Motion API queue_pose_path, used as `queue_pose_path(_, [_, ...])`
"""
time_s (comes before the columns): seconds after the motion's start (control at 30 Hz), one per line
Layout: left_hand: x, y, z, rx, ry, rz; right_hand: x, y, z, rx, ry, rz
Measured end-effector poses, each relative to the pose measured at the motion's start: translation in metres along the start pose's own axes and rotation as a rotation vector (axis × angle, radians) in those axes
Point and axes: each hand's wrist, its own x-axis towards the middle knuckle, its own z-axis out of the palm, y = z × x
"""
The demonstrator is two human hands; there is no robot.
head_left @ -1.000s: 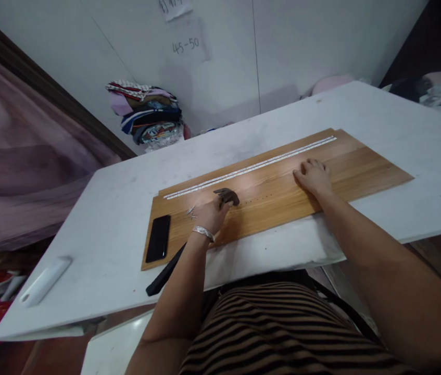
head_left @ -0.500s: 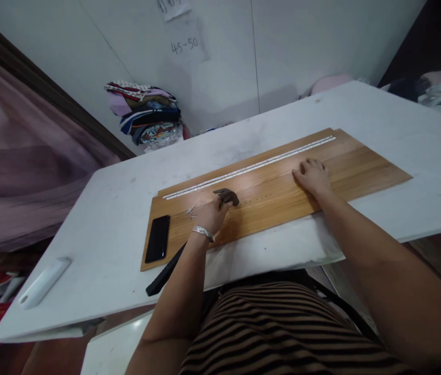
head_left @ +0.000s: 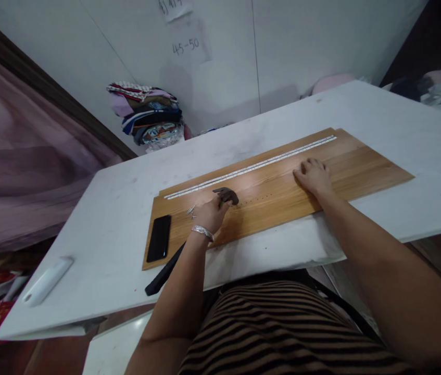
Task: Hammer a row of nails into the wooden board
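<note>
Left hand [head_left: 209,214]: curled around the hammer [head_left: 227,195] just behind its head, which is rested on the board [head_left: 361,166].
Right hand [head_left: 314,176]: laid flat on the board, nothing held.
Change: none is seen; hands and hammer are kept as a second ago, so the work is judged paused.
Nearby: nails [head_left: 191,211] beside the left hand, phone [head_left: 159,245] at the board's left end, desk [head_left: 118,208] beneath.

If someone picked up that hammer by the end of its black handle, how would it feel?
Probably top-heavy: the hammer has a dark, metal-looking head, and the left hand grips right beside it. Likely stiff, not floppy, since its handle runs straight past the edge of the wooden board.
</note>
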Motion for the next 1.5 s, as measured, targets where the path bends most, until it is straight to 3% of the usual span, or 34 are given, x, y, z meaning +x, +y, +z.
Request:
queue_pose_path(0.13, [-0.0005, 0.0042, 0.0017, 0.049, -0.056, -0.018, 0.0004, 0.0005, 0.0008, 0.0, 0.003, -0.001])
queue_pose_path(0.43, [-0.0005, 0.0001, -0.0032, 0.028, -0.006, -0.005, 0.0006, 0.0006, -0.0002, -0.009, -0.032, 0.001])
queue_pose_path(0.7, [-0.0015, 0.0065, 0.0005, 0.077, -0.061, -0.031, 0.0013, 0.0005, 0.0001, -0.02, -0.032, -0.001])
queue_pose_path(1.0, [-0.0019, 0.0047, -0.006, 0.057, -0.044, -0.038, 0.0028, 0.0034, 0.0043, -0.018, -0.009, -0.013])
queue_pose_path(1.5, [0.0007, 0.0005, 0.0003, 0.022, -0.007, -0.003, 0.002, 0.0025, 0.0044, 0.005, 0.008, -0.014])
